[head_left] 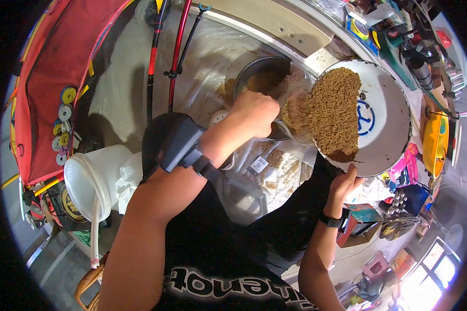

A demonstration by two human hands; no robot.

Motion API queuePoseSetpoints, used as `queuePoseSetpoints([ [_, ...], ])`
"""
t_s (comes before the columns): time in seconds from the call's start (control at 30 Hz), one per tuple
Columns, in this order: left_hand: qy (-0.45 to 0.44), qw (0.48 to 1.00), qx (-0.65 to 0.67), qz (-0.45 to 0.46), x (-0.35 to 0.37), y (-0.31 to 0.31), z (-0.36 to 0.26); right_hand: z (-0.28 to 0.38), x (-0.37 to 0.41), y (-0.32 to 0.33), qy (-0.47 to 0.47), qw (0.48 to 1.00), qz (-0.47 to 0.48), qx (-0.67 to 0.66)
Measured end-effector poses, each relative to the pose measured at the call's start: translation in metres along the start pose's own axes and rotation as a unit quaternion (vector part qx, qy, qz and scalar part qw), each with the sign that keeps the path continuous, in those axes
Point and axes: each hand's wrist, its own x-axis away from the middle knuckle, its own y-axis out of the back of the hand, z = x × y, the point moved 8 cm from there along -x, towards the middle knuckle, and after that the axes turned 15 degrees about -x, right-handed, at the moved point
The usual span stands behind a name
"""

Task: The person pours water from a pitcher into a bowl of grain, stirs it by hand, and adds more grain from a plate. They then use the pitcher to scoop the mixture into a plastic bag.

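My right hand [342,184] grips the near rim of a white enamel basin [386,103] with a blue mark inside. The basin is tilted, and brown granular material [340,119] is heaped on its left side. Some grains blur at the left rim, spilling toward a metal bowl [259,65]. My left hand [257,111] is closed in a fist over that bowl's near side; what its fingers hold is hidden. A black device [179,142] is strapped to my left wrist. Beneath lies clear plastic with a white label [258,165] and scattered grains.
To the left stand a white bucket [88,179] with a pale tube and a red fabric case [52,98] with line spools. Upright poles [177,57] rise beyond my knee. A cluttered shelf runs along the right, with a yellow container [435,145].
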Motion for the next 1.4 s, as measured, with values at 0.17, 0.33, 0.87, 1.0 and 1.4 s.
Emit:
queuePoseSetpoints([
  [0.17, -0.001, 1.0, 0.002, 0.009, 0.0, 0.0, 0.0, -0.004, 0.001, 0.0, -0.026, 1.0, -0.002, -0.003],
  [0.33, -0.007, 1.0, -0.001, 0.001, -0.001, -0.004, 0.001, -0.008, -0.002, 0.002, -0.015, 1.0, -0.001, 0.009],
  [0.87, 0.0, 1.0, 0.015, 0.012, 0.001, 0.001, 0.0, -0.008, -0.004, 0.002, 0.004, 1.0, 0.004, 0.016],
  [1.0, 0.002, 1.0, 0.016, 0.01, 0.0, -0.001, 0.001, -0.007, -0.003, -0.003, 0.01, 1.0, 0.003, 0.011],
  [1.4, -0.007, 1.0, 0.008, -0.001, -0.001, -0.004, 0.002, -0.008, -0.004, -0.007, 0.005, 0.999, 0.018, 0.029],
])
